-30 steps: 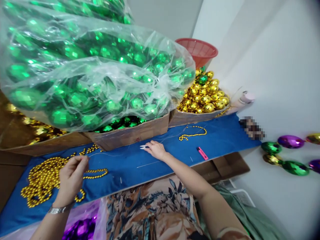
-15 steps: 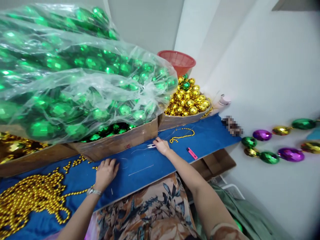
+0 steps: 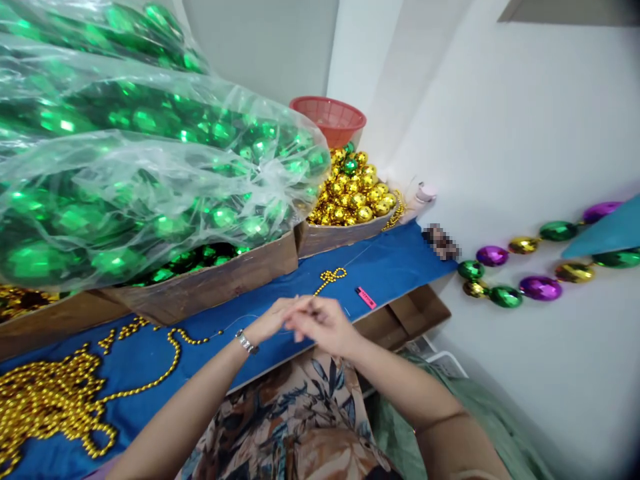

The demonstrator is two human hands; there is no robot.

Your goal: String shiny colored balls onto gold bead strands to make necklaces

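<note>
Both my hands meet over the front of the blue-covered table. My left hand (image 3: 270,321), with a metal watch (image 3: 247,342) on its wrist, reaches in from the left, and its fingertips are largely covered by the other hand. A thin clear thread (image 3: 234,321) runs into it from the end of a gold bead strand (image 3: 176,347). My right hand (image 3: 327,325) has its fingers curled against the left; what they pinch cannot be made out. Just beyond the hands lies a short, looped gold bead string (image 3: 333,275). The white-tipped tool seen earlier is out of sight.
A pink lighter-like object (image 3: 366,298) lies right of the hands. Gold bead strands (image 3: 50,400) heap at the left. Behind stand cardboard boxes (image 3: 240,277), a clear bag of green baubles (image 3: 150,193), gold baubles (image 3: 357,193) and a red basket (image 3: 327,120). A colourful garland (image 3: 540,288) hangs right.
My hands, apart before, have come together. The right has left the white-tipped tool's spot and moved nearer me; the left has moved right. The bead strand's end is now drawn out rightward.
</note>
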